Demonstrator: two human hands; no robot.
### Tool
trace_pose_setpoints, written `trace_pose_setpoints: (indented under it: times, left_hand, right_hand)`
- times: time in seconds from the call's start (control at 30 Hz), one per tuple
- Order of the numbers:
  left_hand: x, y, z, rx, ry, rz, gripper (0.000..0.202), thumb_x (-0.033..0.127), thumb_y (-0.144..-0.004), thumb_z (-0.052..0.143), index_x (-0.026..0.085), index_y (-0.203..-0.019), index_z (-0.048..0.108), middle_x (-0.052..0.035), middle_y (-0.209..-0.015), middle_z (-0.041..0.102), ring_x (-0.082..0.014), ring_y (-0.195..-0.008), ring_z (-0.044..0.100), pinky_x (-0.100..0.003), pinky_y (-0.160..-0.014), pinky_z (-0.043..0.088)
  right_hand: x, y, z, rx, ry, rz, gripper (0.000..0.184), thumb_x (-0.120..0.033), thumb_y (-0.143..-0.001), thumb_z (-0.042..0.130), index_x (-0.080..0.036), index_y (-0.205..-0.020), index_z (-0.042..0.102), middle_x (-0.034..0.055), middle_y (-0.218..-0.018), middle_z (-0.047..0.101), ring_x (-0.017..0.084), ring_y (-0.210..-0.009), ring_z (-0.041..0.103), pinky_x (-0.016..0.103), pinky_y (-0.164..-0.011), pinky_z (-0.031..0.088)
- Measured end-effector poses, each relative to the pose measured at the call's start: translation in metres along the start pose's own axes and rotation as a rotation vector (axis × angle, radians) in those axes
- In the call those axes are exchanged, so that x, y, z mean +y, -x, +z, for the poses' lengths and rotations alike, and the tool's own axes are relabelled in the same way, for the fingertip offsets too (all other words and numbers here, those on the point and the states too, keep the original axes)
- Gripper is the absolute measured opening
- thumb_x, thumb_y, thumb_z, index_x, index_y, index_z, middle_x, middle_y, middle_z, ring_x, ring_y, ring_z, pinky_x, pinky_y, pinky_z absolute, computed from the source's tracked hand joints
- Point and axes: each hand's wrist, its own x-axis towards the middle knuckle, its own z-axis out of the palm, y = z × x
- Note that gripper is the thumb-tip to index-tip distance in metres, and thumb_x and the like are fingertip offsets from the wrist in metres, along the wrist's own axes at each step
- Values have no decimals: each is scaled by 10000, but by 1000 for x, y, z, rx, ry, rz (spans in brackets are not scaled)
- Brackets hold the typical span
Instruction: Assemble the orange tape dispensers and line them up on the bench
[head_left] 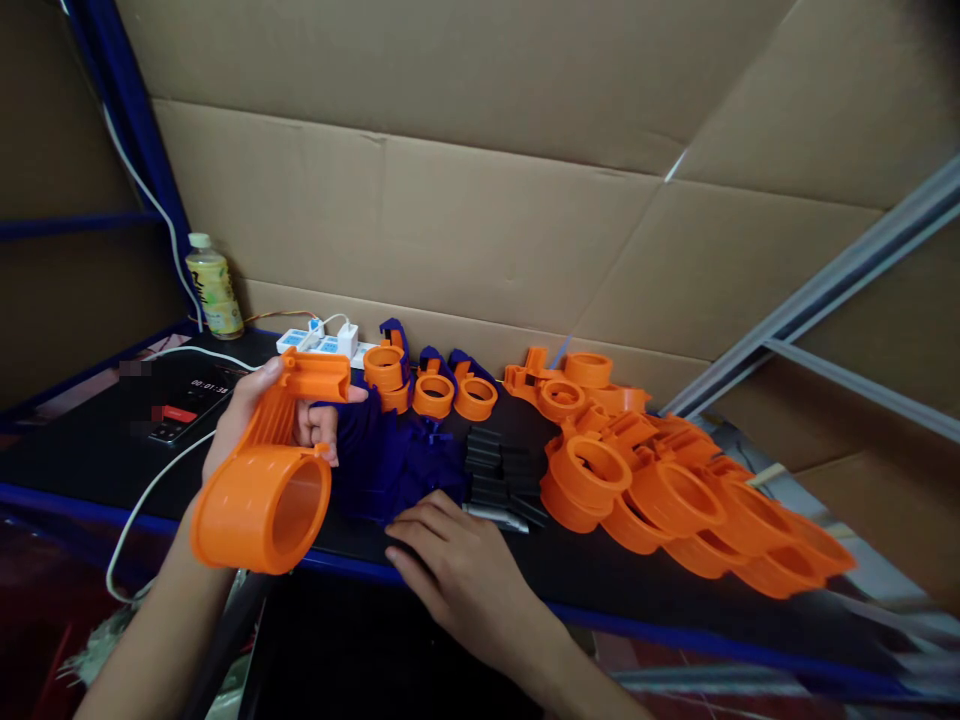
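My left hand is wrapped round an orange plastic tape dispenser body, held up above the table's front edge. Its round hub points down and its slotted end is at the top. Low over the table, my right hand has its fingers loosely extended beside a pile of dark blue plastic parts; nothing shows in its grasp. Whether the fingertips touch the blue parts I cannot tell. Just beyond that hand lie several black ridged pieces and a silver-grey strip.
Many orange dispenser bodies are heaped at the right. Several orange-and-blue dispensers stand at the back beside a white power strip. Leftward are a phone, white cables and a yellow-labelled bottle. Cardboard walls the back.
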Motion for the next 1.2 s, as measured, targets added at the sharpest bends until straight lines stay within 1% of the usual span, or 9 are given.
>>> trace_pose_setpoints:
  times: [0.13,0.23,0.3,0.4,0.5,0.7,0.97,1.1,1.2]
  left_hand:
    - [0,-2,-1,13,16,3,680,591,-959,354,51,-1203,687,-76,-696,712,-213,-597,710,-267,-549,548]
    - [-4,-4,1,-9,31,-6,687,602,-958,366,48,-1205,688,-79,-682,708,-212,-580,703,-267,-535,545]
    - [-7,-6,5,-5,35,-17,682,596,-962,372,45,-1205,690,-80,-673,702,-211,-571,701,-262,-521,539]
    - [-11,-8,10,24,29,-42,660,591,-955,408,45,-1183,702,-82,-655,693,-213,-552,695,-262,-494,533]
    - [-14,-9,15,50,22,-63,639,597,-935,455,62,-1174,709,-83,-633,685,-212,-535,685,-266,-477,533]
    - [-20,-9,19,80,31,-92,605,587,-931,485,86,-1193,701,-79,-651,699,-224,-586,709,-271,-496,554]
    - [-25,-10,27,70,-32,-114,584,577,-928,504,75,-1128,726,-81,-653,711,-199,-571,695,-250,-509,553]
    - [-27,-10,33,69,-35,-156,573,572,-922,522,61,-1083,725,-81,-647,706,-183,-573,688,-235,-526,550]
    - [-29,-12,37,62,-52,-144,556,549,-917,540,45,-1079,710,-73,-617,687,-184,-541,684,-240,-510,551]
  right_hand:
    - [25,14,-15,46,100,136,151,-267,-991,581,-235,-1052,715,60,-1034,748,230,-1029,661,369,-838,563]
    - [47,28,-25,80,175,277,133,-234,-944,639,-243,-1052,716,63,-1049,749,259,-1049,663,382,-808,568]
    - [59,37,-29,59,201,355,159,-218,-924,657,-255,-1066,718,58,-1046,747,269,-1043,669,387,-806,563]
    - [66,43,-31,-10,206,426,175,-176,-919,635,-269,-1032,731,46,-989,741,261,-983,680,375,-783,547]
    - [66,43,-29,-45,209,443,194,-131,-910,606,-263,-961,739,42,-948,733,248,-931,680,347,-730,520]
    - [66,41,-26,-43,202,444,215,-126,-925,550,-245,-877,723,47,-926,711,228,-885,674,316,-670,479]
    - [70,43,-27,-50,139,447,183,-113,-907,544,-221,-873,689,48,-945,686,209,-910,662,308,-739,479]
    - [70,43,-28,-52,143,469,165,-119,-907,544,-215,-878,675,50,-956,685,204,-891,659,303,-735,473]
    - [68,42,-29,-37,151,475,159,-119,-907,541,-216,-876,663,47,-955,679,206,-885,657,301,-722,469]
